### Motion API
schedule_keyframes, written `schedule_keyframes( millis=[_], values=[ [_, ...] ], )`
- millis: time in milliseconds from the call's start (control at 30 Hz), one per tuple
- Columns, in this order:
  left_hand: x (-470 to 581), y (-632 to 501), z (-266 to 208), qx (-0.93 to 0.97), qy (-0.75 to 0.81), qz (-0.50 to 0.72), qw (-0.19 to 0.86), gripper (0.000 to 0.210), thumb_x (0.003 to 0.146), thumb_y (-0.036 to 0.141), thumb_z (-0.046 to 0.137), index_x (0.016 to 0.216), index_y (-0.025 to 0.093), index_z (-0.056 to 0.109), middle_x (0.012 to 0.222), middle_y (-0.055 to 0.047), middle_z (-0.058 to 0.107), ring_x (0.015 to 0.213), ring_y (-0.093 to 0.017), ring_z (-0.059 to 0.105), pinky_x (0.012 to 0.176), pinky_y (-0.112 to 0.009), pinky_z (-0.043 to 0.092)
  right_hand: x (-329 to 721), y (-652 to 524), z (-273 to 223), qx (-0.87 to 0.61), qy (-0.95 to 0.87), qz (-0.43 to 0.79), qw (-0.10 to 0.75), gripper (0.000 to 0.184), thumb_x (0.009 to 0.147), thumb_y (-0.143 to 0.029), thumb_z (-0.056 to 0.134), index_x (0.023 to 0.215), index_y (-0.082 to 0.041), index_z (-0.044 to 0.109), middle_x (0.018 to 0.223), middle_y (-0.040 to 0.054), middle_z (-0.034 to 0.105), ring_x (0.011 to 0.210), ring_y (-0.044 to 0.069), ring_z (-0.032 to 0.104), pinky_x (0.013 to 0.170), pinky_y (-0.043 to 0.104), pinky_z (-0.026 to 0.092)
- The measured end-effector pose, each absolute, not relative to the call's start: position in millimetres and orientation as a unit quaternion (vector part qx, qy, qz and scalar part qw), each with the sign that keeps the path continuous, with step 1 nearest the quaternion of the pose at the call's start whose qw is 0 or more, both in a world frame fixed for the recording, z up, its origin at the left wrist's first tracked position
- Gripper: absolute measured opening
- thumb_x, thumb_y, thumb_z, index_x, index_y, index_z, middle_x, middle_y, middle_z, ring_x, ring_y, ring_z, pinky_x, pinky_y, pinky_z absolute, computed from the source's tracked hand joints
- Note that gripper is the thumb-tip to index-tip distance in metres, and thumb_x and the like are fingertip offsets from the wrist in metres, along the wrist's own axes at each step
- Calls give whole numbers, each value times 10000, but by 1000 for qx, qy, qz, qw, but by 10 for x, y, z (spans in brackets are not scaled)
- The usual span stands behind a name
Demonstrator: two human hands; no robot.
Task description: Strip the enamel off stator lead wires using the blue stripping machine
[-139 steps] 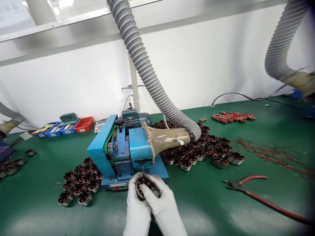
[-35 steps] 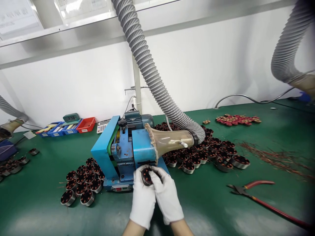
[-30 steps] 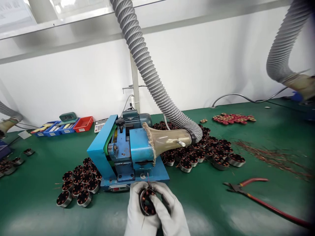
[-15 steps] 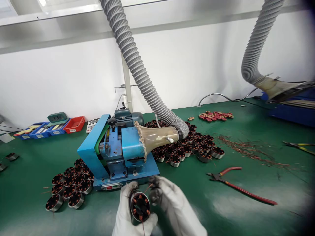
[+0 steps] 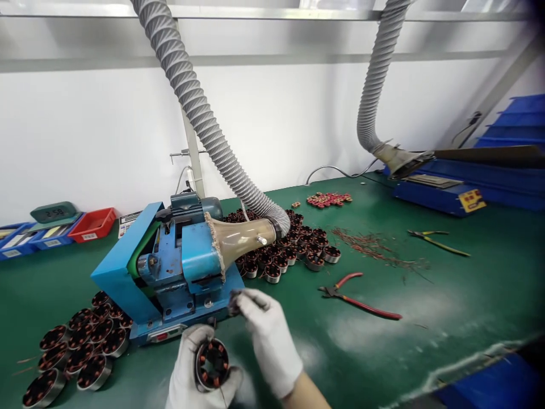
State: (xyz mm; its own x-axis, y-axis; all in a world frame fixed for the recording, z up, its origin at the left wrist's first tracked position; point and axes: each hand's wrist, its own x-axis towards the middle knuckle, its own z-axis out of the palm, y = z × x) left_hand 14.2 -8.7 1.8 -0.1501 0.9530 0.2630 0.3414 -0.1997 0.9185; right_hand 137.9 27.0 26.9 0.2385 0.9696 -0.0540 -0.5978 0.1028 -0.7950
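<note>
My left hand (image 5: 182, 372), in a white glove, grips a motor stator (image 5: 214, 345) with a metal outer ring and copper windings; its open face is turned up towards me. A thin wire sticks out below it, near my thumb. My right hand (image 5: 270, 338), also gloved, is raised to the right of the stator and apart from it. Its blackened fingertips are pressed together; whatever they may hold does not show. Just behind both hands stands a blue belt-driven machine (image 5: 198, 247) with a motor on top.
Stators stand in a group (image 5: 80, 346) left of the machine and a larger group (image 5: 281, 255) behind it. Red-handled cutters (image 5: 361, 301), loose wire scraps (image 5: 374, 247) and yellow-handled pliers (image 5: 438, 241) lie to the right. A grey hose (image 5: 200, 105) hangs down to the machine's hood.
My view has swung right. My right hand has drawn away from the stator, up and to the right, with its fingertips together. The stator stays in my left hand.
</note>
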Motion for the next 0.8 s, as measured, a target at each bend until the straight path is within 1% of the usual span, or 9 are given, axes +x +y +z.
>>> schedule_keyframes(
  millis=[100, 167, 267, 367, 433, 533, 633, 800],
  values=[
    [184, 72, -29, 555, 567, 516, 322, 381, 536, 221, 646, 910, 228, 570, 921, -36, 637, 828, -208, 631, 743, -296, 498, 1176, 211, 168, -400, -366, 535, 648, 167, 589, -228, 719, 741, -162, 703, 745, 47, 705, 713, 182, 632, 685, 289, 498],
    [221, 168, -48, 527, 584, 515, 340, 381, 536, 198, 622, 914, 218, 575, 921, -48, 662, 832, -218, 641, 740, -305, 507, 1061, 204, 108, -415, -366, 520, 651, 204, 584, -227, 699, 777, -161, 698, 805, 67, 717, 768, 218, 651, 733, 330, 511],
    [277, 261, -65, 479, 599, 526, 368, 386, 541, 189, 610, 926, 207, 579, 924, -65, 684, 852, -232, 644, 778, -333, 504, 987, 259, 18, -448, -338, 512, 650, 245, 629, -279, 674, 836, -149, 690, 860, 100, 727, 811, 243, 662, 781, 375, 515],
    [324, 322, -90, 459, 593, 540, 382, 397, 552, 183, 605, 949, 192, 582, 996, -94, 668, 910, -239, 628, 838, -356, 477, 989, 354, -67, -466, -353, 491, 646, 261, 675, -311, 652, 879, -151, 684, 912, 110, 721, 851, 245, 658, 822, 392, 503],
    [342, 370, -117, 449, 592, 553, 377, 388, 562, 180, 607, 949, 189, 589, 1022, -99, 655, 937, -239, 616, 858, -359, 463, 994, 418, -104, -473, -362, 473, 649, 252, 678, -310, 652, 873, -155, 686, 922, 109, 718, 866, 246, 654, 834, 393, 499],
    [346, 447, -169, 428, 586, 570, 387, 384, 574, 182, 613, 957, 187, 587, 1030, -95, 645, 950, -230, 613, 861, -342, 460, 988, 497, -116, -476, -357, 482, 643, 251, 673, -309, 652, 862, -149, 692, 913, 117, 721, 864, 254, 656, 834, 401, 501],
    [344, 509, -207, 418, 572, 572, 413, 404, 582, 201, 629, 981, 180, 567, 1028, -95, 632, 933, -219, 613, 867, -331, 455, 983, 556, -96, -479, -354, 497, 631, 247, 680, -308, 640, 854, -143, 698, 904, 124, 724, 852, 260, 659, 825, 408, 502],
    [393, 583, -169, 413, 542, 586, 438, 396, 583, 175, 622, 973, 183, 548, 1003, -89, 600, 886, -204, 608, 850, -337, 457, 1016, 640, -42, -495, -368, 473, 629, 207, 685, -299, 618, 788, -139, 700, 832, 120, 726, 790, 255, 659, 767, 392, 516]
  ],
)
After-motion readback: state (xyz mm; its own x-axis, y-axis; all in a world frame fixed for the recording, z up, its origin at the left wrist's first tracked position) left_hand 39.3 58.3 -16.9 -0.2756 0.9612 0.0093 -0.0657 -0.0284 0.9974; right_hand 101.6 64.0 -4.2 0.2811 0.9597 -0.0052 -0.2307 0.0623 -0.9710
